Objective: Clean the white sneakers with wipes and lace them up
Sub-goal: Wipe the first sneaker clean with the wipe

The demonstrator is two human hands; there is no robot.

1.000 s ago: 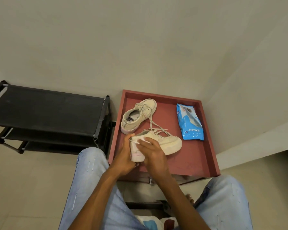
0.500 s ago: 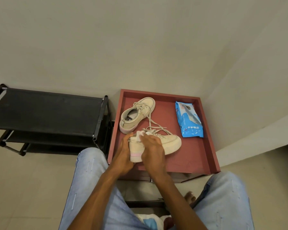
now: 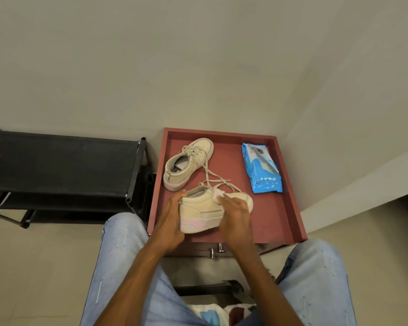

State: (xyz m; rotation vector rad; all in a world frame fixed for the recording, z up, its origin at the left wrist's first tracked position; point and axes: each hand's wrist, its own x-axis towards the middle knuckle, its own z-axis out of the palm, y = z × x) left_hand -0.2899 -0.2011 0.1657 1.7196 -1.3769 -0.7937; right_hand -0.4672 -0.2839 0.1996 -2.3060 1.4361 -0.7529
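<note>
Head view: near sneaker (image 3: pixel 201 211) lies in the tray (image 3: pixel 290 208), heel toward the left hand (image 3: pixel 169 222) gripping it, toe running right; right hand (image 3: pixel 234 214) presses a wipe (image 3: pixel 218 193) on its side.

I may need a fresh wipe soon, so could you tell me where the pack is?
The blue wipes pack lies in the red tray's far right corner, right of both sneakers.
</note>
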